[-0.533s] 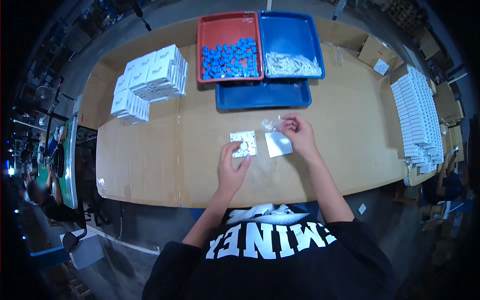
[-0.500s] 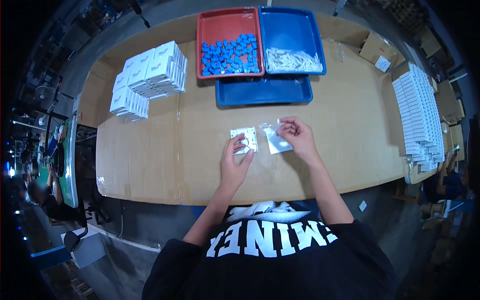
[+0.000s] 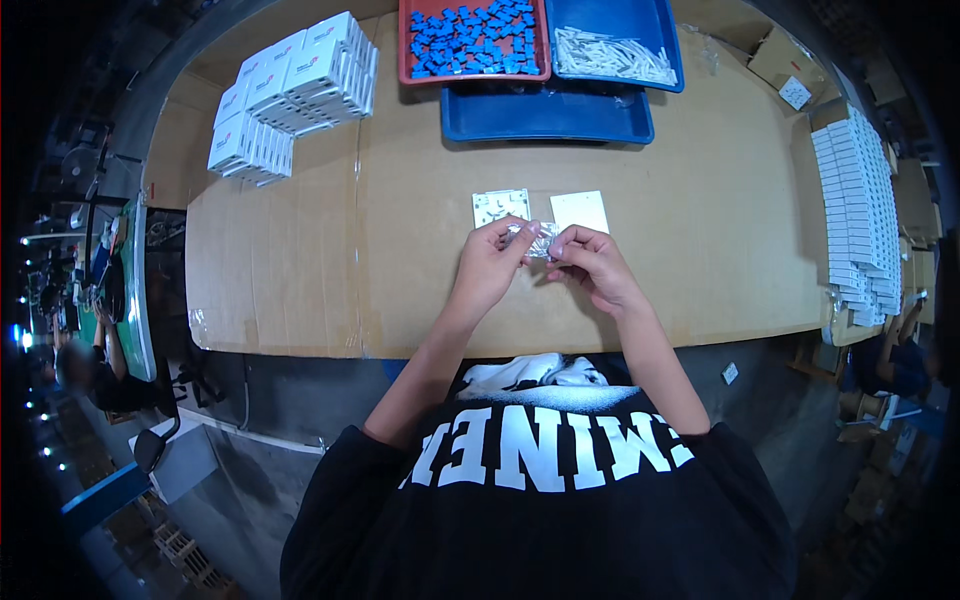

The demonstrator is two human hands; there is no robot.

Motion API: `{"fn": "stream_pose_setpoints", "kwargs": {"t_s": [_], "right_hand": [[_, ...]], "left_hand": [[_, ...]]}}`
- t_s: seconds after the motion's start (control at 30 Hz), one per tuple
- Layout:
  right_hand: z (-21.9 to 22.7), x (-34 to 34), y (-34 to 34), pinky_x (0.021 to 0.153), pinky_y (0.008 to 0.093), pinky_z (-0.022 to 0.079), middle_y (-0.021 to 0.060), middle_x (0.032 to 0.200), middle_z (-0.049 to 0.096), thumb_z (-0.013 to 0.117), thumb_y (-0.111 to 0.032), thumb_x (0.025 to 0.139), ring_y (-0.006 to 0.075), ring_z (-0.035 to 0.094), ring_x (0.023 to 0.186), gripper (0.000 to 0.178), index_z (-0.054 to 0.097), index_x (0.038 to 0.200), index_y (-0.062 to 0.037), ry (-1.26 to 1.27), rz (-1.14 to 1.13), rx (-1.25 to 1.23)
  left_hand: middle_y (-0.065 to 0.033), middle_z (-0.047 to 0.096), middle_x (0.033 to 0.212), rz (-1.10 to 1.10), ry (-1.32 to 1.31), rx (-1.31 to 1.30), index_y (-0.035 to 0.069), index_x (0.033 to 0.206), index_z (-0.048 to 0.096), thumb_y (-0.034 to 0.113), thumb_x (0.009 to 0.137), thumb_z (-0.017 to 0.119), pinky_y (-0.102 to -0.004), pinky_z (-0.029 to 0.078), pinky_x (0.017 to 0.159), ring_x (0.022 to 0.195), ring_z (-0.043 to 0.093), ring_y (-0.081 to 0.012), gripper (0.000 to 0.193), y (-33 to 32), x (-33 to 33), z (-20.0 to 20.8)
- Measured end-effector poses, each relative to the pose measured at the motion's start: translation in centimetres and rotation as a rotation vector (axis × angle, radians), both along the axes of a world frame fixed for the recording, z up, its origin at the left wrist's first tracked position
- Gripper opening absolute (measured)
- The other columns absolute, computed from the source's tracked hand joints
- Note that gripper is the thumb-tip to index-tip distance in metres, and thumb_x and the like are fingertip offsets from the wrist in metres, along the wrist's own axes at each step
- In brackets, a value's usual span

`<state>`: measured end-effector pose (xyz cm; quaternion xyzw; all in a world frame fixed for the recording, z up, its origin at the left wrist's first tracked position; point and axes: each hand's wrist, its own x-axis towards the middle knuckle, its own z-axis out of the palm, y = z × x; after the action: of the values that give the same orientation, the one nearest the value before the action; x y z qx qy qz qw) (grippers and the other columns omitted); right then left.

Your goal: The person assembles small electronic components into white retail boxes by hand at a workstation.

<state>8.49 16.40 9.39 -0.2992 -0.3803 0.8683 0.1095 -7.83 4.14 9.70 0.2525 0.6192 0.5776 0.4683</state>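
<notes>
Between my two hands is a small clear plastic bag [image 3: 541, 240], its contents too small to make out. My left hand [image 3: 490, 262] pinches the bag's left side with thumb and fingers. The fingertips of my right hand [image 3: 597, 264] grip its right edge. Just beyond my left hand lies a white square plastic frame [image 3: 499, 201] with cut-outs and inner fittings, partly covered by my fingers. To its right a plain white square plate [image 3: 580, 208] rests flat on the cardboard, just past my right hand.
A red tray [image 3: 405, 60] of blue parts stands beside a blue tray [image 3: 672, 45] of thin white pieces, with another blue tray [image 3: 548, 115] in front. White boxes [image 3: 300, 80] are stacked left; a long stack of white pieces [image 3: 858, 210] lines the right edge. Co-workers sit at both sides.
Both hands have come together nearer my body, and the left has left the white frame to take hold of the plastic bag. The view has tilted downward.
</notes>
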Motion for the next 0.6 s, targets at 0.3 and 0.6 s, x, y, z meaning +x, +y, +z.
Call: {"fn": "stream_pose_setpoints", "kwargs": {"t_s": [0.3,0.6], "right_hand": [[1.1,-1.6,-2.2,0.068,0.0262,0.059,0.0048,0.088,0.071,0.075,-0.007,0.093,0.0104,0.068,0.077,0.008,0.069,0.095,-0.0015,-0.143,-0.015,0.216],[1.0,-1.7,-2.3,0.066,0.0236,0.057,0.0052,0.084,0.07,0.074,-0.006,0.094,0.0074,0.066,0.073,0.01,0.07,0.098,0.0022,-0.158,0.102,0.475]], "left_hand": [[-0.0044,0.067,0.092,0.242,0.751,0.255,-0.001,0.106,0.068,0.008,0.089,0.078,-0.028,0.048,0.072,0.077,0.058,-0.0132,0.022,-2.6,0.2,3.0],[-0.0055,0.072,0.09,0.038,0.325,-0.088,0.002,0.103,0.074,0.012,0.092,0.075,-0.0242,0.048,0.07,0.073,0.061,-0.0113,0.014,-3.4,0.6,2.5]]}}
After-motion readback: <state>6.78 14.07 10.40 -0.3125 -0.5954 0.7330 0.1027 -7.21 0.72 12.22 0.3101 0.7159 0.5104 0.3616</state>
